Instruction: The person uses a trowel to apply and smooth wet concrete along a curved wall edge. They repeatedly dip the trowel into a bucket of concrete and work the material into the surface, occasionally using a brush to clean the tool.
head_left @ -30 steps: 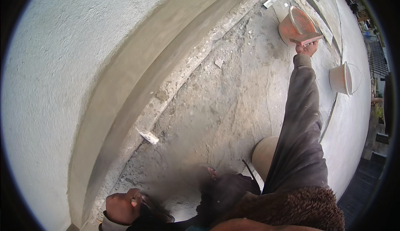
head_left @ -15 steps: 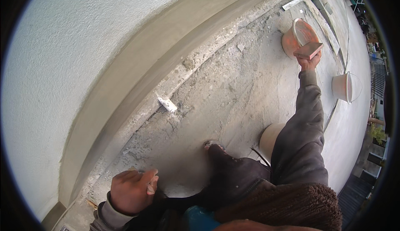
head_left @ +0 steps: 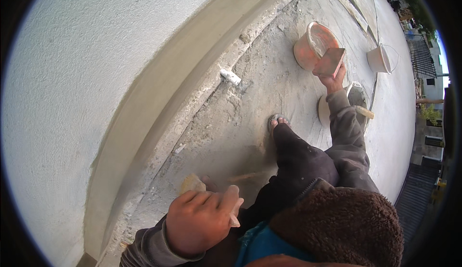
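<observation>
Reddish board [head_left: 331, 63] in outstretched right hand [head_left: 336, 80], left fingers [head_left: 225, 200] curled

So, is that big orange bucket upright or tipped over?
Upright: the orange bucket stands on the rough floor, its outer wall showing and its open mouth facing up.

The wall [head_left: 115, 50] beside me is looking matt and pebbly, the plaster band [head_left: 159, 94] along it smoother and dull. The concrete floor [head_left: 260, 91] is showing rough, gritty patches. The orange plastic bucket [head_left: 304, 54] is wearing chalky smears; the hand-held board [head_left: 331, 61] is looking smooth, the brown fleece [head_left: 337, 221] shaggy.
</observation>
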`<state>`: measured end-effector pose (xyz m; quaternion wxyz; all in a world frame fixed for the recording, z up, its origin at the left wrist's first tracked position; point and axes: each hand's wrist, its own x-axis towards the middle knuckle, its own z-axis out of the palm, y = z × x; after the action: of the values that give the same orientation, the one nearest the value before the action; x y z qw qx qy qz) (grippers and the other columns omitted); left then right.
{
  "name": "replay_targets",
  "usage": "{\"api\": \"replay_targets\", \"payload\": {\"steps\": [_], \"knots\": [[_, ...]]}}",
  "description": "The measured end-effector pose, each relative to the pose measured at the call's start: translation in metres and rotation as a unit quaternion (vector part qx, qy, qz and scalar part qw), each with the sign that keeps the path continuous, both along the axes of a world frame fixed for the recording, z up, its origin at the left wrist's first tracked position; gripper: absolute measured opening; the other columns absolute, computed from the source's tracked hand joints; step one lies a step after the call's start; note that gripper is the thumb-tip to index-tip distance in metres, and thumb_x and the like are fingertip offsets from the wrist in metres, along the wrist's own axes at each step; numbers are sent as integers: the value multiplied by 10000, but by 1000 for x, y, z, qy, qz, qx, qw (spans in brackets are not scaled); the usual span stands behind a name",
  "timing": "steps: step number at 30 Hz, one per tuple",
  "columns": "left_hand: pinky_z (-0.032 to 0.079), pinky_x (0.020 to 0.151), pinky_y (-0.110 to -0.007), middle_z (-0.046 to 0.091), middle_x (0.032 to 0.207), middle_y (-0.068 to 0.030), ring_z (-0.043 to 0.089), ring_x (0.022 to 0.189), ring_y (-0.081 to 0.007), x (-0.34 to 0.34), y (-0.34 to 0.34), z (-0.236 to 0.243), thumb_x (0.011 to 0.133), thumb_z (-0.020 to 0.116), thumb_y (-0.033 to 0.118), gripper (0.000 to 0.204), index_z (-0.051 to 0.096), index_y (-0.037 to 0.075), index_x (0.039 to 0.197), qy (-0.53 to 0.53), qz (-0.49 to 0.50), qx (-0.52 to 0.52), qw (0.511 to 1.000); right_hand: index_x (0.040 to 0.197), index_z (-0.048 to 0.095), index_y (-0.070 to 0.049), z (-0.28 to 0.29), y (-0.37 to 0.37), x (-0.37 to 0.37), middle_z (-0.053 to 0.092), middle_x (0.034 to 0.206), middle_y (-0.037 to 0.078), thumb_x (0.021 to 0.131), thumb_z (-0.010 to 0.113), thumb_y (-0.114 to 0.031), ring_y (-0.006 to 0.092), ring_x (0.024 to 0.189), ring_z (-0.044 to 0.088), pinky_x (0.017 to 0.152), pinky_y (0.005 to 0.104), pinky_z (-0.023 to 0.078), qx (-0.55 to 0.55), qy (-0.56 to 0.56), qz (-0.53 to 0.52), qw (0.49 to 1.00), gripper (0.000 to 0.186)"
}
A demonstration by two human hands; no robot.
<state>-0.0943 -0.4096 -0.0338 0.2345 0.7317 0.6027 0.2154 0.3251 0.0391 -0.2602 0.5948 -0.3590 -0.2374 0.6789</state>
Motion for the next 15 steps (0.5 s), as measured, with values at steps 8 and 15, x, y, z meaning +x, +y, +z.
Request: {"api": "replay_targets", "payload": {"steps": [8,15], "knots": [[436,565,-294,513,625,29,560,588,-126,-19,-37,-3,960,725,293,236,726,79,1059,-19,-83,105,991,1331,614,-124,26,-167,-52,697,1199,86,1065,431,-330,316,1033,698,910,540,583,-72,39,62,995,382],[449,552,-298,567,648,21,590,597,-131,-10,-24,2,920,764,277,242,748,71,1045,-11,-117,87,989,1382,568,-25,32,-270,-71,677,1218,181,1049,453,-344,339,1031,696,939,520,582,-184,45,103,976,475]]}}
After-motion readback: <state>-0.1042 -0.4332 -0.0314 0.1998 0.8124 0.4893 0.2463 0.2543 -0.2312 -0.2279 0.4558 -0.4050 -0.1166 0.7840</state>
